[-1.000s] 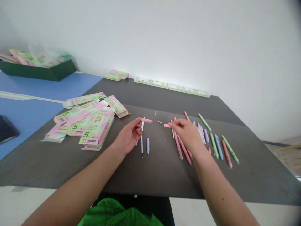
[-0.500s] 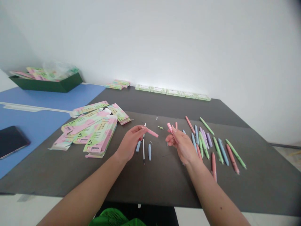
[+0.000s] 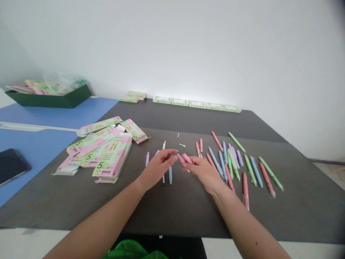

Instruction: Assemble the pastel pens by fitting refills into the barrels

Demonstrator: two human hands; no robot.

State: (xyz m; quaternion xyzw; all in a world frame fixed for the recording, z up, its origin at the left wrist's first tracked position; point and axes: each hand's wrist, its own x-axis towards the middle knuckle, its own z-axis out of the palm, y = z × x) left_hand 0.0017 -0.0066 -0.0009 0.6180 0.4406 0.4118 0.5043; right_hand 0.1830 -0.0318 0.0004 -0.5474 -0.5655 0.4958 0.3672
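Observation:
My right hand (image 3: pixel 202 170) pinches two pink pen barrel pieces (image 3: pixel 187 158) side by side over the middle of the dark table. Just left of them is my left hand (image 3: pixel 157 168), its thumb and fingers apart at the end of one pink piece; whether they touch it is hard to see. Beneath the left hand lie a thin white ink refill (image 3: pixel 164 145) and a blue barrel piece (image 3: pixel 170 176), both partly covered. A purple piece (image 3: pixel 147 158) lies to its left. Beyond the hands is a small green clip-like part (image 3: pixel 182 145).
Several red, green, blue and purple pens (image 3: pixel 232 162) spread over the table's right side. Pink-green pen packets (image 3: pixel 113 158) pile up on the left. A row of flat boxes (image 3: pixel 197 104) lines the back. A green box (image 3: pixel 51 100) and a phone (image 3: pixel 12 165) are far left.
My hands have come together. The pink piece that was in my left hand is now beside the other in my right hand, and my left fingers have spread.

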